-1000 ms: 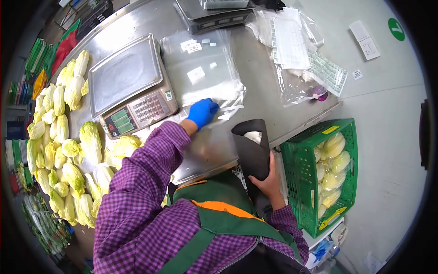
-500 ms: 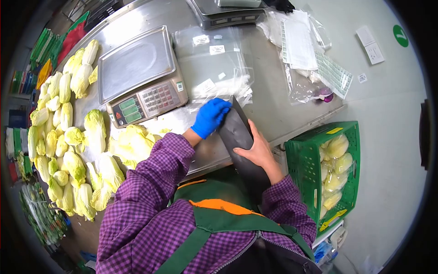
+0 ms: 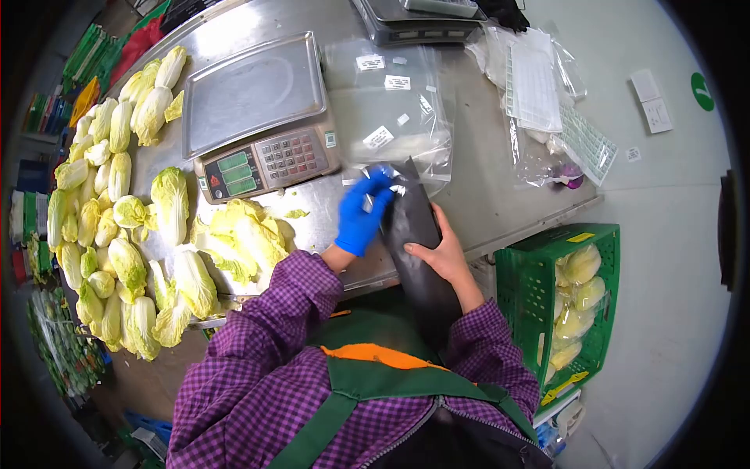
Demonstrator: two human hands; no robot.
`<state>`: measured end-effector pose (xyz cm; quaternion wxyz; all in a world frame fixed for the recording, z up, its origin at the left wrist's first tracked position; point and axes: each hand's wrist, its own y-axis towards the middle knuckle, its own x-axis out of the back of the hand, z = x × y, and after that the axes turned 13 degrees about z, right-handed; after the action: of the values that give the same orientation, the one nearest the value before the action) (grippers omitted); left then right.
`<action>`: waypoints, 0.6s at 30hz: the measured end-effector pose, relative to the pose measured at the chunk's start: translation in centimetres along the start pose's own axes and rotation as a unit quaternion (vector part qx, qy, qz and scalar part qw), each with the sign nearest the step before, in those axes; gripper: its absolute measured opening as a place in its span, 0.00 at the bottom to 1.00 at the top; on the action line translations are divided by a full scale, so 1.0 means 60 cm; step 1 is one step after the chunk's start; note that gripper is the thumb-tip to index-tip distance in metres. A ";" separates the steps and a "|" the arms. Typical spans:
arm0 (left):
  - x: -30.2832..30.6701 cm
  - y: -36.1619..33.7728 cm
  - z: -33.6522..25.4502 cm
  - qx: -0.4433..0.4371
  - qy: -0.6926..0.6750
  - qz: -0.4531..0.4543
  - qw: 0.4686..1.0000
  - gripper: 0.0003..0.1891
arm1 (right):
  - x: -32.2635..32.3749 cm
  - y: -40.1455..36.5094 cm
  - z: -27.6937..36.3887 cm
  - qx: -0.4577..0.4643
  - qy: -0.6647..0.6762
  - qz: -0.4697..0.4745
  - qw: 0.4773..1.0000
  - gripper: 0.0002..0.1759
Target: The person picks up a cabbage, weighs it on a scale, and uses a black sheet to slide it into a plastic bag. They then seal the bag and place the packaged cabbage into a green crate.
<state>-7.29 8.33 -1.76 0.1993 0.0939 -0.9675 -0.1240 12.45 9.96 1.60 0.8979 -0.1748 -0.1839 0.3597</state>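
Note:
A long black sleeve or bag (image 3: 414,227) lies over the table's front edge, its lower end against the apron. My left hand (image 3: 362,211), in a blue glove, is at its upper end with the fingers curled; small white shiny bits show by the fingertips, too small to name. My bare right hand (image 3: 445,254) grips the right side of the black sleeve, thumb on top. Just beyond lie clear plastic bags (image 3: 414,102) with white labels. To the left stands a scale (image 3: 266,160) with a bare metal pan.
Many napa cabbages (image 3: 125,207) cover the left side, with loose leaves (image 3: 242,234) before the scale. A green crate (image 3: 516,289) of wrapped cabbages stands right. Papers (image 3: 535,86) and plastic lie back right; another scale (image 3: 418,30) stands at the back.
The view has shifted, so the table contents sit further right. My left hand's fingers have loosened from a tighter fist at the black sleeve's upper end. My right hand keeps its hold.

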 end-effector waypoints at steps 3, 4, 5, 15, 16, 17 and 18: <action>0.024 0.018 0.004 0.247 -0.065 -0.200 0.946 0.39 | 0.000 0.001 0.000 0.062 0.071 -0.017 0.995 0.56; 0.024 0.024 0.001 0.290 -0.215 -0.166 0.918 0.40 | -0.003 0.006 0.003 0.062 0.071 -0.015 0.995 0.56; 0.023 0.030 -0.010 0.324 -0.359 -0.128 0.866 0.41 | -0.007 0.015 0.012 0.074 0.064 -0.030 0.995 0.54; 0.004 -0.034 -0.014 0.368 -0.457 0.045 0.809 0.29 | 0.003 0.055 0.016 0.158 -0.146 -0.210 0.954 0.29; 0.002 -0.036 -0.012 0.368 -0.457 0.045 0.809 0.29 | 0.012 0.060 0.037 0.134 -0.120 -0.221 0.959 0.27; -0.002 -0.038 -0.007 0.367 -0.458 0.041 0.808 0.28 | 0.020 0.071 0.049 0.110 -0.093 -0.232 0.962 0.24; -0.005 -0.039 -0.002 0.366 -0.459 0.038 0.808 0.28 | 0.027 0.102 0.007 0.109 -0.068 -0.210 0.969 0.15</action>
<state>-6.66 6.16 -2.43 -0.3132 0.0548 -0.9225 0.2189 9.77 15.32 -0.42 0.9523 -0.0086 -0.2372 0.1916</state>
